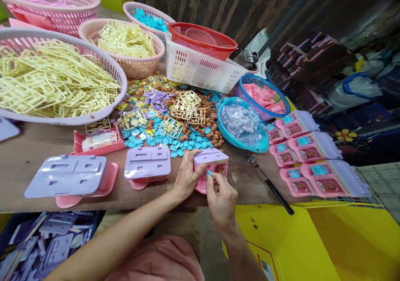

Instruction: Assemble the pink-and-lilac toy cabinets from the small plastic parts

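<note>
My left hand (186, 176) grips the left side of a small pink toy case with a lilac lid (212, 164), standing on the wooden table's front edge (18, 164). My right hand (221, 197) pinches a tiny blue piece (209, 173) against the front of that case. Just behind the case lies a heap of blue squares, brown figures and cream sprues (175, 122).
Two more lilac-lidded pink cases (147, 164) (67, 176) sit to the left. Finished pink cases (308, 156) lie at right beside a black-handled tool (271, 185). Baskets of cream sprues (53, 81), a teal bowl of clear bags (242, 124) and a yellow box (290, 243) surround the spot.
</note>
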